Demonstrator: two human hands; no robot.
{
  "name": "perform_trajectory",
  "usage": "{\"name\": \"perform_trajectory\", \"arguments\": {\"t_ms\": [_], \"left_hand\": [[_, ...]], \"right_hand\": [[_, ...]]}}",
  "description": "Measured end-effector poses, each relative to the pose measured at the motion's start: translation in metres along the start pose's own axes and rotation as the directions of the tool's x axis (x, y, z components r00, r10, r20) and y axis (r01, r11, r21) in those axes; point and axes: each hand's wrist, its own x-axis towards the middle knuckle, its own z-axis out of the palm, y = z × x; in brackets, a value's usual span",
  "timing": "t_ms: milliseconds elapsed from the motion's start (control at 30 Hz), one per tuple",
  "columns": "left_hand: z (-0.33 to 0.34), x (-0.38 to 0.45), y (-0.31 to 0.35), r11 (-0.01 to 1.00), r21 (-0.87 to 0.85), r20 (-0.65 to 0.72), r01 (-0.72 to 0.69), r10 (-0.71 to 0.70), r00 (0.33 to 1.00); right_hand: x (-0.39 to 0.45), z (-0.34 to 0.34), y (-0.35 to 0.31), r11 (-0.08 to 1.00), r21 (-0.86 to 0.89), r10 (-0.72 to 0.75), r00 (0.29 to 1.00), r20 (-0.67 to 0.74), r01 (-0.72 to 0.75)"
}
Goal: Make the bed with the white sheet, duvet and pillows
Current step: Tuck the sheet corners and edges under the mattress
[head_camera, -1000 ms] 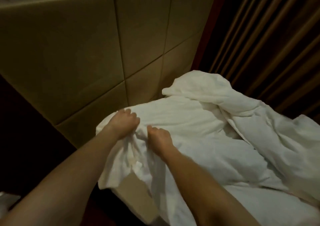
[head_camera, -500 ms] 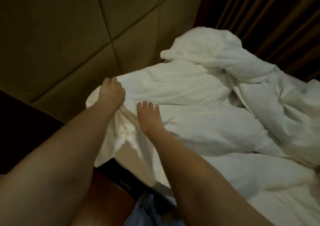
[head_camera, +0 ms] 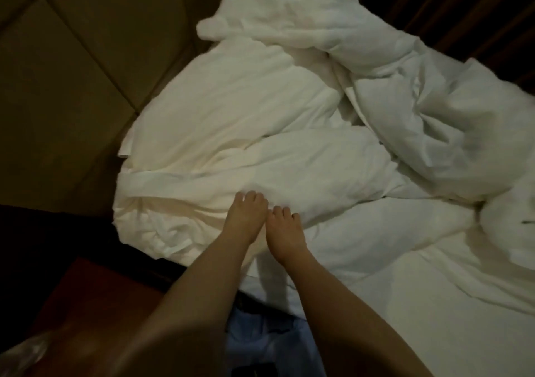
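Head view showed the white duvet (head_camera: 275, 133) heaped in rumpled folds across the far and middle part of the bed, its left end bunched tight at the mattress corner near the padded headboard (head_camera: 66, 87). A flatter white sheet (head_camera: 419, 304) lay spread over the near right of the bed, partly under the duvet's edge. No pillow could be told apart from the bedding.

Both bare forearms reached from the near edge up toward the middle of the frame, almost parallel and close together. The left hand (head_camera: 246, 220) and the right hand (head_camera: 285, 232) sat side by side, nearly touching, knuckles up, at the near fold of the duvet. The fingers (head_camera: 252, 197) of the left hand curled down into the cloth; those of the right hand did the same just to its right. Each seemed to grip a fold of duvet, though the fingertips were buried in the fabric.

A dark wooden nightstand (head_camera: 95, 290) stood at the near left. Dark curtains (head_camera: 463, 6) hung at the far right.
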Motion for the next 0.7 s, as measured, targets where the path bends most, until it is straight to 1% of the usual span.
{"name": "perform_trajectory", "arguments": {"t_ms": [67, 167, 233, 300, 333, 400, 433, 500, 567, 600, 667, 700], "left_hand": [[0.019, 0.010, 0.017, 1.000, -0.010, 0.013, -0.001, 0.001, 1.000], [0.046, 0.028, 0.028, 0.999, 0.023, 0.027, 0.029, -0.030, 0.999], [0.064, 0.045, 0.028, 0.997, 0.043, -0.012, 0.071, -0.071, 0.997], [0.085, 0.062, 0.030, 0.990, 0.041, -0.153, 0.137, -0.130, 0.980], [0.097, 0.069, 0.033, 0.987, 0.047, -0.204, 0.156, -0.144, 0.968], [0.122, 0.078, 0.044, 0.985, 0.102, -0.184, 0.136, -0.115, 0.976], [0.133, 0.083, 0.048, 0.983, 0.122, -0.197, 0.140, -0.114, 0.974], [0.146, 0.098, 0.050, 0.977, 0.117, -0.281, 0.177, -0.138, 0.950], [0.159, 0.113, 0.051, 0.978, 0.096, -0.350, 0.185, -0.141, 0.926], [0.165, 0.119, 0.052, 0.982, 0.085, -0.397, 0.167, -0.120, 0.910], [0.167, 0.121, 0.053, 0.984, 0.075, -0.404, 0.159, -0.116, 0.908], [0.163, 0.118, 0.054, 0.985, 0.055, -0.381, 0.161, -0.128, 0.916]], "right_hand": [[0.003, 0.017, 0.008, 0.998, -0.047, 0.035, 0.997, 0.075, -0.032], [0.021, 0.051, 0.029, 0.998, -0.050, -0.015, 0.979, 0.204, 0.025], [0.039, 0.065, 0.037, 0.998, -0.059, -0.014, 0.981, 0.196, 0.026], [0.052, 0.092, 0.041, 1.000, 0.001, -0.011, 0.984, 0.176, 0.011], [0.053, 0.108, 0.040, 1.000, 0.027, -0.002, 0.982, 0.189, -0.003], [0.045, 0.136, 0.038, 0.998, 0.043, 0.036, 0.971, 0.235, -0.047], [0.041, 0.147, 0.037, 0.998, 0.031, 0.039, 0.972, 0.234, -0.047], [0.040, 0.164, 0.040, 1.000, -0.012, 0.029, 0.978, 0.209, -0.027], [0.048, 0.173, 0.045, 0.999, -0.036, 0.019, 0.981, 0.191, -0.012], [0.053, 0.173, 0.046, 0.999, -0.034, 0.017, 0.983, 0.183, -0.011], [0.061, 0.171, 0.047, 0.999, -0.031, 0.033, 0.981, 0.193, -0.028], [0.063, 0.168, 0.048, 0.999, -0.023, 0.038, 0.986, 0.164, -0.035]]}}
